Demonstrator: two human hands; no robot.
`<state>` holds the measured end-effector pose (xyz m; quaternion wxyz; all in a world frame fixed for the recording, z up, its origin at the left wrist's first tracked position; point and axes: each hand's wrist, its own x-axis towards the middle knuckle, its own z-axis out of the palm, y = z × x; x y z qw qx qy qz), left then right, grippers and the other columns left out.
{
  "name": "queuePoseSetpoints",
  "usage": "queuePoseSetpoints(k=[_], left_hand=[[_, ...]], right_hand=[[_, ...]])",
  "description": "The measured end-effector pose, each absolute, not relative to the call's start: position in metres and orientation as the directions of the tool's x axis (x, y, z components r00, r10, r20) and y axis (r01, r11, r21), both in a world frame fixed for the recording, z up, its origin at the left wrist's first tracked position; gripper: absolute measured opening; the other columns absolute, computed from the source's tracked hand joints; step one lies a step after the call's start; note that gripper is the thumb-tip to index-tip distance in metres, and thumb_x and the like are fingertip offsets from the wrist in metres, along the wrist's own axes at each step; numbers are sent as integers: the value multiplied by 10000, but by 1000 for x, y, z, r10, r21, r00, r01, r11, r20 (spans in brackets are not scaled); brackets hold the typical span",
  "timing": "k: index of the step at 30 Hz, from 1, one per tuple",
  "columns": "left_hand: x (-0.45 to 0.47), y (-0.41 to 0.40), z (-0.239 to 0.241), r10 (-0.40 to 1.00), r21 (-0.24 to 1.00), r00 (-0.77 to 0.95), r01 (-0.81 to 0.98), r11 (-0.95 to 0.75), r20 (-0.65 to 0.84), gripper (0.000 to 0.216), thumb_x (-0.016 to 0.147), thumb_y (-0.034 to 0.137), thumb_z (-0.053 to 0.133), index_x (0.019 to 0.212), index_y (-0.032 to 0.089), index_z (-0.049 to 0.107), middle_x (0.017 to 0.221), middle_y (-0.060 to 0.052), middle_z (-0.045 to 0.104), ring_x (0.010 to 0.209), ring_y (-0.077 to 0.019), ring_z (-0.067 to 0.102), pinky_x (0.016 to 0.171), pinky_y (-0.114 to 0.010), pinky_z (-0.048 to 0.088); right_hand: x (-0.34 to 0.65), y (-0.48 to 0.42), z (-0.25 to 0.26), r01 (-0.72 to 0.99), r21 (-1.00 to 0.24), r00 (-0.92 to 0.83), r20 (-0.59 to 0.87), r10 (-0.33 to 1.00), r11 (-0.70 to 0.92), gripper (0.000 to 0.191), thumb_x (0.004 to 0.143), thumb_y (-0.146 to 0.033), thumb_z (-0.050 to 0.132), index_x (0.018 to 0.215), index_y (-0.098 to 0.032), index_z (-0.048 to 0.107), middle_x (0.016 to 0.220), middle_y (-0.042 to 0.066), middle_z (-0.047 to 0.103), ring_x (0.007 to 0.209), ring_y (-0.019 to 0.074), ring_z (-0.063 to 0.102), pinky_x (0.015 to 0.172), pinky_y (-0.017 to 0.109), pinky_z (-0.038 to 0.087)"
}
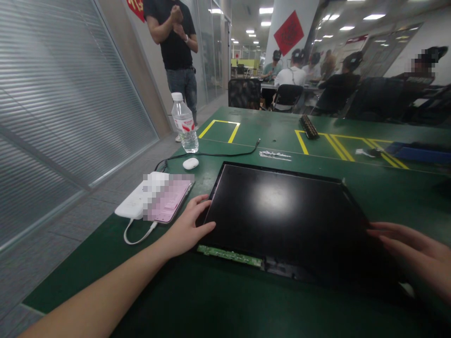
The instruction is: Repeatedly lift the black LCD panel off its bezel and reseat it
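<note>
A black LCD panel (282,206) lies screen up on the green table, and a ceiling light is mirrored in its glossy surface. A narrow green circuit board (230,256) runs along the near edge of the panel at the left. My left hand (192,223) grips the panel's left edge, thumb on the top and fingers around the side. At the opposite edge, my right hand (410,246) holds the panel's right side with its fingers together; some fingertips are hidden.
Left of the panel are a phone (174,199), a white power bank (141,195), an earbud case (190,163), a water bottle (185,126) and a black cable (218,154). Farther back lie a dark strip-shaped object (309,127) and a blue tray (423,152). A person (176,42) stands behind the table.
</note>
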<state>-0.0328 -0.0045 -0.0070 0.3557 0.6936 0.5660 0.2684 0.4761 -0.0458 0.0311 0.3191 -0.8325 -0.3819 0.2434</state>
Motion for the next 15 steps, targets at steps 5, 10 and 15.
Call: queuePoseSetpoints(k=[5, 10, 15], left_hand=[[-35, -4, -9, 974, 800, 225, 588, -122, -18, 628, 895, 458, 698, 1468, 203, 664, 1718, -206, 454, 1637, -405, 411, 1322, -605, 365], [-37, -5, -10, 973, 797, 232, 588, -137, -4, 598, 912, 444, 715, 1470, 233, 672, 1715, -177, 477, 1632, -394, 428, 1320, -589, 379], [-36, -4, -9, 972, 785, 236, 601, -149, 4, 577, 908, 427, 729, 1456, 248, 688, 1708, -164, 499, 1629, -397, 437, 1310, -589, 399]], right_hand=[[473, -44, 35, 499, -717, 581, -140, 802, -487, 476, 385, -592, 705, 776, -349, 824, 934, 84, 868, 900, 437, 796, 671, 485, 598], [465, -44, 41, 494, -706, 600, -146, 786, -508, 488, 360, -605, 694, 754, -345, 818, 927, 83, 867, 932, 450, 790, 681, 491, 586], [464, -43, 41, 530, -688, 600, -110, 793, -496, 450, 367, -610, 685, 713, -352, 813, 872, 76, 859, 892, 458, 788, 709, 521, 575]])
